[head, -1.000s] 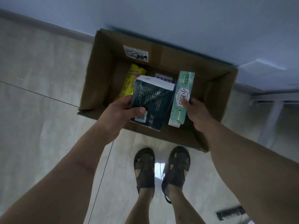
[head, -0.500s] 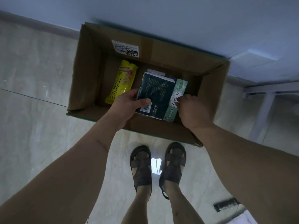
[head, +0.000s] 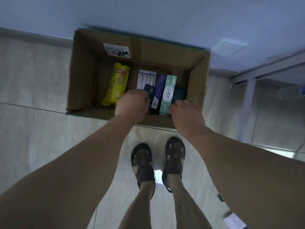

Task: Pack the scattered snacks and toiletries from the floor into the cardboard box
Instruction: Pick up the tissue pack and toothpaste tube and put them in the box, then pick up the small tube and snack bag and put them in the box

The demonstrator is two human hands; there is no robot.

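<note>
The open cardboard box (head: pixel 82 71) stands on the floor against the wall. Inside lie a yellow snack pack (head: pixel 116 85), a white toothbrush pack (head: pixel 146 77), a purple box (head: pixel 159 90) and a green toothpaste box (head: pixel 170 95). My left hand (head: pixel 132 104) reaches into the box and grips a dark teal pack (head: pixel 149 92) just left of the purple box. A dark teal surface (head: pixel 179 95) also shows right of the green box. My right hand (head: pixel 184 111) is low in the box beside the green box, fingers bent down with their tips hidden.
My sandalled feet (head: pixel 158 161) stand on the pale tiles just in front of the box. A white metal frame (head: pixel 250 90) rises at the right. A small white paper (head: pixel 234 220) lies on the floor at the bottom right.
Both hands have gone down into the box. The green toothpaste box now stands among the other items, and the dark teal pack has sunk lower, uncovering the toothbrush pack and purple box.
</note>
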